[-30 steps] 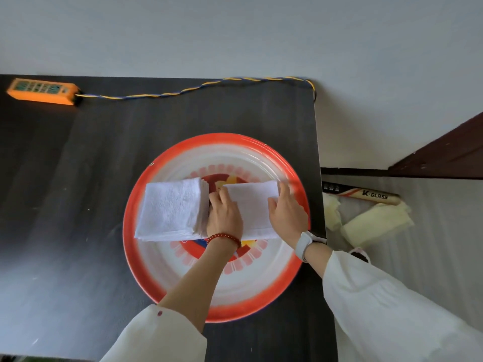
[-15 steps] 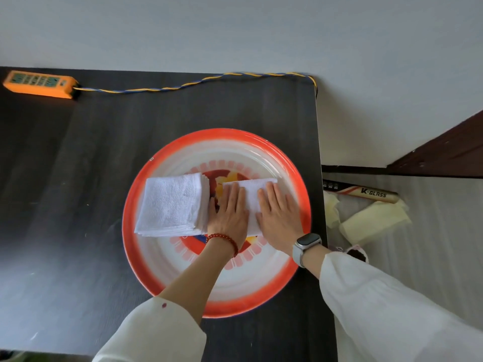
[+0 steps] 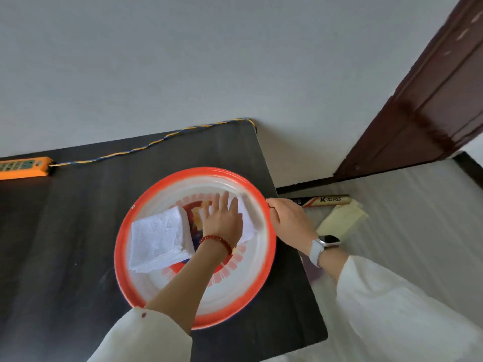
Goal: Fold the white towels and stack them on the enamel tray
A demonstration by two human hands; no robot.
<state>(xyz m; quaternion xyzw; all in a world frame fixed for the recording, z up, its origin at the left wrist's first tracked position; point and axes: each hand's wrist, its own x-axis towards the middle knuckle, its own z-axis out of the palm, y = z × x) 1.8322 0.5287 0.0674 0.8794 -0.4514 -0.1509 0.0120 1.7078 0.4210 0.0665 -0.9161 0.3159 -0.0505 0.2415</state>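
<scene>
A round enamel tray [image 3: 222, 320] with a red rim sits on the black table. On its left half lies a stack of folded white towels [image 3: 156, 239]. A second folded white towel [image 3: 249, 222] lies on the tray's right half, mostly hidden by my left hand [image 3: 222, 220]. That hand presses flat on it with straight fingers and wears a red bead bracelet. My right hand [image 3: 290, 218], with a watch on the wrist, is at the tray's right rim, its thumb and fingers curled over the edge.
The black table [image 3: 65, 231] ends just right of the tray. An orange power strip [image 3: 23, 167] and its twisted cable [image 3: 156, 145] lie along the far edge. On the floor to the right are a K-Glass tube [image 3: 326, 199] and yellowish cloths [image 3: 342, 218]. A brown door [image 3: 431, 100] stands beyond.
My right hand has left the towel and moved right to the tray's rim. My left hand stays flat on the towel. The view has tilted upward.
</scene>
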